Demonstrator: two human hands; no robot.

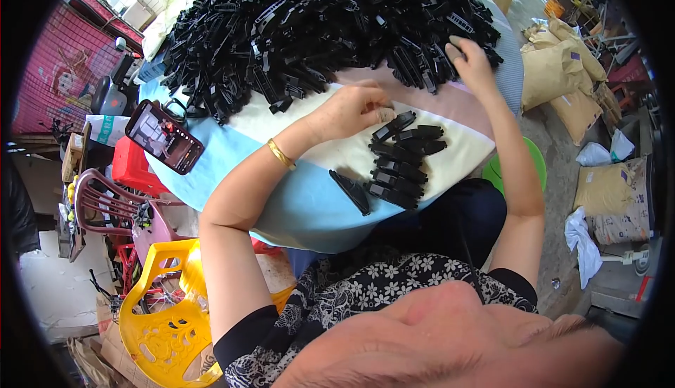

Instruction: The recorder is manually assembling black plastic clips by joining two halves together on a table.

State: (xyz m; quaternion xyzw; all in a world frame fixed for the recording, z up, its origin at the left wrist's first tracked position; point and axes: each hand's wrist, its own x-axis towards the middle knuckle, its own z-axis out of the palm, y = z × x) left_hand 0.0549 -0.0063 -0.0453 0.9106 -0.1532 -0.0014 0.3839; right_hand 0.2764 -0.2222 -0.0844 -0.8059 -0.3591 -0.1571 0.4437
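Note:
A large heap of black plastic clip-like parts (316,22) covers the far side of the cloth-covered table (309,191). My left hand (355,110), gold bangle on its wrist, is over the middle of the cloth with fingers curled in. Whatever lies between its fingertips is hidden. Just right of those fingertips begins a small group of black plastic parts (401,163), set side by side in a rough column. One separate black part (349,191) lies slantwise left of them. My right hand (471,64) reaches to the heap's right edge, fingers slightly apart and touching the parts there.
A lit phone (165,137) stands tilted at the table's left edge. Below it are a red stool (133,166), a pink chair (105,201) and a yellow chair (158,317). On the right are a green basin (536,166) and several brown sacks (555,71).

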